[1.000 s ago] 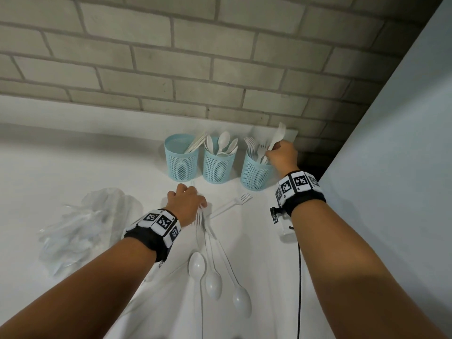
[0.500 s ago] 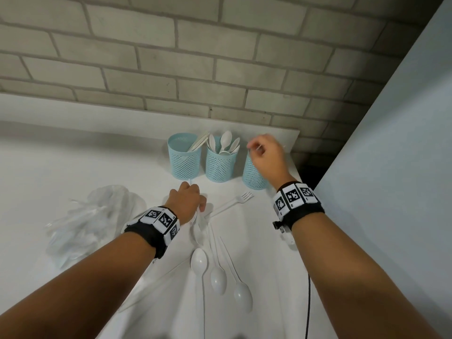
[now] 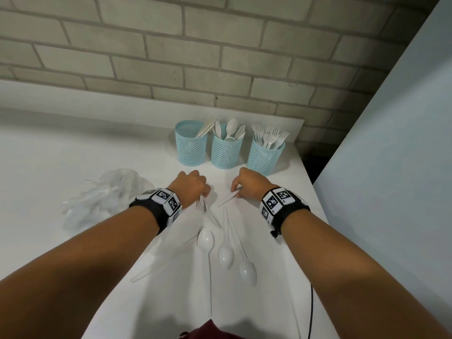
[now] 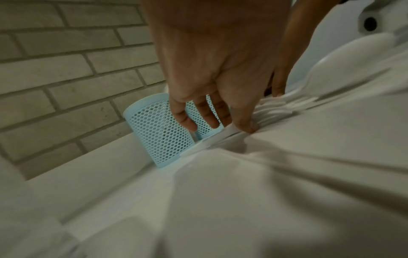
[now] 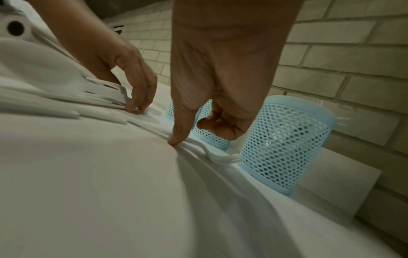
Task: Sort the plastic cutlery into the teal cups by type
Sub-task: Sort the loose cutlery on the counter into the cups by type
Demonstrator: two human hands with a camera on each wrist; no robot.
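Note:
Three teal mesh cups stand at the back of the white table: the left cup (image 3: 191,143) has knives, the middle cup (image 3: 227,148) spoons, the right cup (image 3: 266,155) forks. My left hand (image 3: 193,189) is curled over a small bunch of white forks (image 3: 201,204) on the table, its thumb (image 4: 245,125) pressing on them. My right hand (image 3: 247,184) is down on a single fork (image 5: 220,157); its thumb (image 5: 176,141) presses the handle and the other fingers curl over it. The handle end (image 3: 226,200) sticks out toward me.
Three loose spoons (image 3: 226,256) and a knife (image 3: 146,272) lie nearer me. A crumpled clear plastic bag (image 3: 105,199) sits left. A pale panel (image 3: 391,167) rises beyond the table's right edge. A black cable (image 3: 311,311) runs along that edge.
My right hand left the fork cup, where it released a fork, and came down onto the loose fork on the table. The left hand stayed on its bunch.

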